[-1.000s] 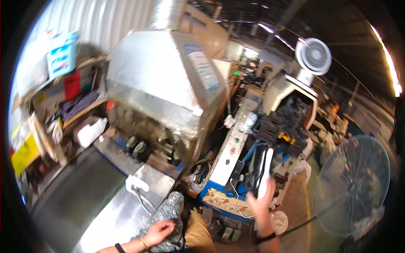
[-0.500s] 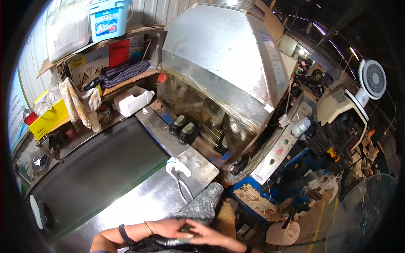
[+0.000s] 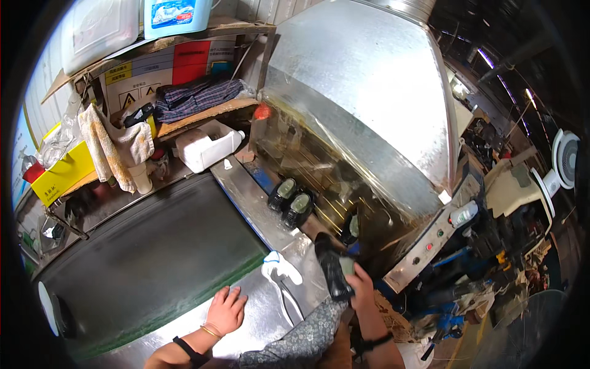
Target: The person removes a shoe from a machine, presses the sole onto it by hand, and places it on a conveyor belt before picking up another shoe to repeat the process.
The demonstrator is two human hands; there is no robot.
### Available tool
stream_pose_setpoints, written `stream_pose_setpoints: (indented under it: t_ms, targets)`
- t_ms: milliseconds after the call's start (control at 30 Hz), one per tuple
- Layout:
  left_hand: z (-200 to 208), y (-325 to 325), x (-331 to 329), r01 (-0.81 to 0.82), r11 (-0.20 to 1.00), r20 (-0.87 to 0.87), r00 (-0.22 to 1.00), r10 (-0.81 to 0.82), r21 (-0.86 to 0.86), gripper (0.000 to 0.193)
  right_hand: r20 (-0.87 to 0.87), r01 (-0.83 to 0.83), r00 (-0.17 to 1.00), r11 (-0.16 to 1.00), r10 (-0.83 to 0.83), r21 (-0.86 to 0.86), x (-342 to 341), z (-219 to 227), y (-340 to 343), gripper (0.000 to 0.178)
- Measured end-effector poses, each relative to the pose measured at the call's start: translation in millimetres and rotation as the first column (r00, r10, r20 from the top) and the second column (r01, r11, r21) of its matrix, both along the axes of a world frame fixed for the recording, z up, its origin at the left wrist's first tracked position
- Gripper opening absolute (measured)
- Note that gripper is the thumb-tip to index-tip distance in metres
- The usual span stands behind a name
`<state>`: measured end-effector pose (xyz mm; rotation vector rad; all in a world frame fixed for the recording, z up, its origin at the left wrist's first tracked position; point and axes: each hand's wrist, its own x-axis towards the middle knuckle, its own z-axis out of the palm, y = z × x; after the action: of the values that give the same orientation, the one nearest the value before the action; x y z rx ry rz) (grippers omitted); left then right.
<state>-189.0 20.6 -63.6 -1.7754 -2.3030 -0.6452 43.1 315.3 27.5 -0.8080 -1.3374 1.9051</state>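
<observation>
In my right hand (image 3: pixel 362 286) is a black shoe (image 3: pixel 332 270) with a pale green patch showing at its opening. My fingers wrap round its near side, and its far end points toward the machine opening. My left hand (image 3: pixel 226 312) rests palm down on the shiny metal tabletop (image 3: pixel 239 341), fingers spread beside the dark conveyor belt (image 3: pixel 153 240). Between my hands lie pincers (image 3: pixel 287 304) with a white cloth (image 3: pixel 283 268) at their far end. Two black shoes (image 3: pixel 298 209) stand side by side at the machine's edge, and another black shoe (image 3: pixel 351 227) sits farther right.
A metal hood (image 3: pixel 362 80) with a clear plastic curtain covers the machine. To its right runs a control panel (image 3: pixel 430 246) with buttons. A white jug (image 3: pixel 209 146) and a yellow box (image 3: pixel 64 175) stand at the back left. A white-soled shoe (image 3: pixel 50 310) lies at the belt's left end.
My hands were together near my lap and have parted. The left has come down on the tabletop; the right has moved forward and right with the black shoe. The view has shifted.
</observation>
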Motion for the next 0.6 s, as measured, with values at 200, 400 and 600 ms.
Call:
stream_pose_setpoints:
  t_ms: [200, 400, 600]
  targets:
    - [4.1, 21.6, 0.3, 0.013, 1.0, 0.073, 0.997, -0.013, -0.01, 0.031, 0.656, 0.024, 0.577, 0.814, -0.486, 0.581, -149.0, -108.4, 150.7, 0.084]
    - [11.5, 25.1, -2.3, 0.025, 0.999, 0.062, 0.998, -0.022, -0.045, 0.034, 0.634, 0.063, 0.67, 0.881, -0.386, 0.47, -217.4, -130.4, 185.4, 0.106]
    - [-4.1, 0.6, 1.9, -0.049, 0.997, 0.092, 0.994, 0.055, -0.062, 0.035, 0.63, -0.249, 0.762, 0.831, -0.148, 0.497, -211.8, -130.2, 143.2, 0.08]
